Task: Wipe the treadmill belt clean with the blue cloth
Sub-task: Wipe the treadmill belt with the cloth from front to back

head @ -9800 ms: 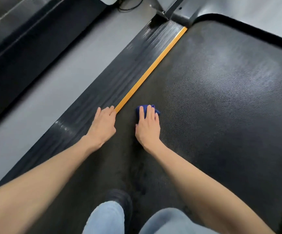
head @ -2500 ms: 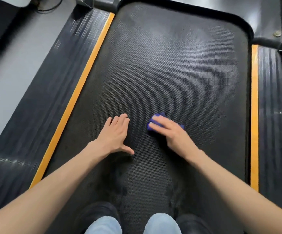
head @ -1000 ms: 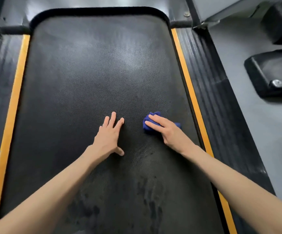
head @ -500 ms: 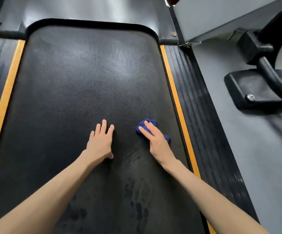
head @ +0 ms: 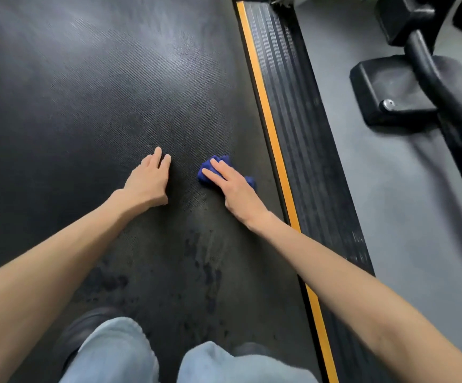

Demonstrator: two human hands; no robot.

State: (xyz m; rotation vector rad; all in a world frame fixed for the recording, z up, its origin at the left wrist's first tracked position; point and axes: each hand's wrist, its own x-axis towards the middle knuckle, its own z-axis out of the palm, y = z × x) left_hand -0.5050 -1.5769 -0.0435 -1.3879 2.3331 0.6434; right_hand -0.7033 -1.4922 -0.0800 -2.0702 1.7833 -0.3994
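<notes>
Across the belt [head: 100, 92], wiping has gone from L edge to R side, by the yellow strip [head: 268, 120]. L hand [head: 148, 182] flat, fingers straight. R hand [head: 236, 192] presses blue cloth [head: 225, 160], fingers straight, not gripping. Dark marks [head: 207, 272] nearer the body prob. still need doing.

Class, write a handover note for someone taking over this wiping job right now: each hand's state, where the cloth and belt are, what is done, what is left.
Left hand: flat on the belt, fingers straight, holding nothing.
Right hand: straight fingers press the cloth onto the belt, close to the yellow stripe at its right edge.
Done: this view does not show how much has been wiped.
Left: dark smudges remain on the belt, nearer the person than the hands; wipe those, then probably the rest.
</notes>
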